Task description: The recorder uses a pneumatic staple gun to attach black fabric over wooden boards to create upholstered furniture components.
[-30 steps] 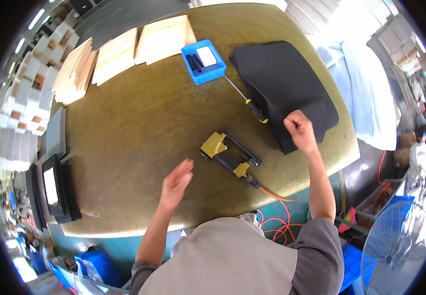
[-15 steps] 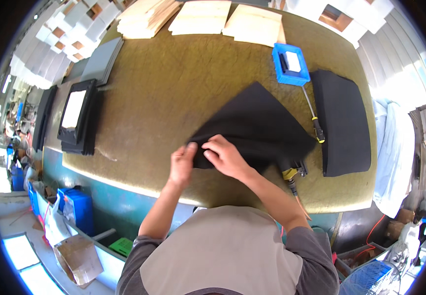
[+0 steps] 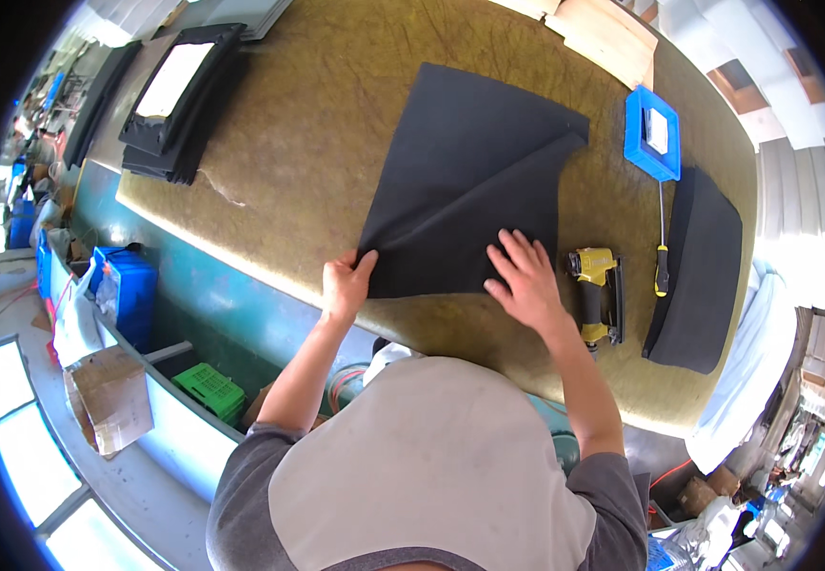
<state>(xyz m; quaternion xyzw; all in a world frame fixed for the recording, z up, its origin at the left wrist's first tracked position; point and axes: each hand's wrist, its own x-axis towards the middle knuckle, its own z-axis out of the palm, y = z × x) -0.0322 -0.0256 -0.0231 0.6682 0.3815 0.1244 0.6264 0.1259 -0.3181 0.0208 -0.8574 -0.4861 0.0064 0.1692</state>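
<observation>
Head view: black sheet spread before me, a crease running slantwise across it.
My left hand (image 3: pixel 344 285) is clamped on the near left corner of the black sheet (image 3: pixel 474 128), thumb on top; my right hand (image 3: pixel 532 285) lies open, fingers spread, fingertips on its near edge toward the right corner. The sheet rests on the brownish table (image 3: pixel 298 143). Just right of it lies a yellow-and-black air tool (image 3: pixel 597 262), then a screwdriver (image 3: pixel 662 271) between that and a black stack (image 3: pixel 703 276), with a blue tray (image 3: pixel 634 143) beyond.
</observation>
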